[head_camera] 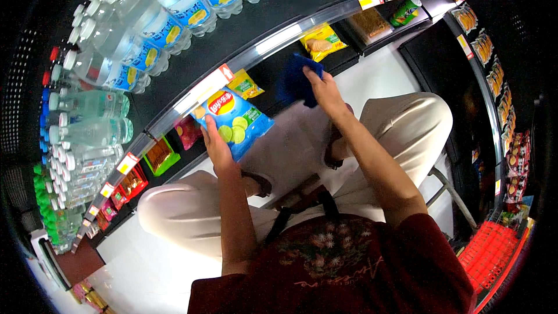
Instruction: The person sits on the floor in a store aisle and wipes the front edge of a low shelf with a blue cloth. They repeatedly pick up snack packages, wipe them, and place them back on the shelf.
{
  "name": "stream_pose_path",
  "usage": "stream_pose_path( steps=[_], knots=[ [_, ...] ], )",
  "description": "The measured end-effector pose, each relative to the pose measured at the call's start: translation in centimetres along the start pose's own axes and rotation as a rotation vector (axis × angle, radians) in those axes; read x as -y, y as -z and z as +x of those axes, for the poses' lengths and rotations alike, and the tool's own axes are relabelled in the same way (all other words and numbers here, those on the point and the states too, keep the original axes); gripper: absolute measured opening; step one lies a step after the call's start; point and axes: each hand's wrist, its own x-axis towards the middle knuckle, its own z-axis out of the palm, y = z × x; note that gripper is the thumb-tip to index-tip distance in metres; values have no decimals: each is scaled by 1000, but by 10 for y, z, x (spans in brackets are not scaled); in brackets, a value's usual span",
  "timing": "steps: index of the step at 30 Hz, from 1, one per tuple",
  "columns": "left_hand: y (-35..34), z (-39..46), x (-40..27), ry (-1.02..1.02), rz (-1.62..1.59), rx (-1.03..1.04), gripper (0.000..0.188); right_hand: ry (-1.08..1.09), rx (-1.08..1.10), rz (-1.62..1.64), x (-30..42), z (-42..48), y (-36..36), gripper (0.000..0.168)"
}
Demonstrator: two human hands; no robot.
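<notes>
My left hand (219, 148) grips a blue bag of potato chips (237, 133) by its side, with lime slices printed on the front. The bag is tilted in front of the lower shelf's edge. In my right hand (327, 92) is a dark blue cloth (301, 79), bunched and partly blurred, held over the lower shelf. Behind the chip bag, a small yellow snack bag (245, 85) lies on that shelf. A larger yellow chip bag (322, 42) rests beyond the cloth.
Clear plastic bottles (168, 13) crowd the upper shelf. Price tags (127, 163) line its rail (279, 42). A green can (405, 11) lies at the far right of the lower shelf. A red plastic basket (490, 250) stands at lower right, below hanging snack packs (484, 48).
</notes>
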Motion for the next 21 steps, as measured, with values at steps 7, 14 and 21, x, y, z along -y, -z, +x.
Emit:
stream_pose_path(
  steps=[7, 14, 21],
  knots=[
    [-11, -4, 8, 158, -15, -47, 60, 492, -131, -691, -126, 85, -63, 58],
    [10, 15, 42, 189, 114, -54, 60, 410, -87, -900, -159, 110, -98, 71],
    [-12, 18, 40, 282, 203, -29, 77, 389, -1, -885, -186, 219, -110, 57]
  ],
)
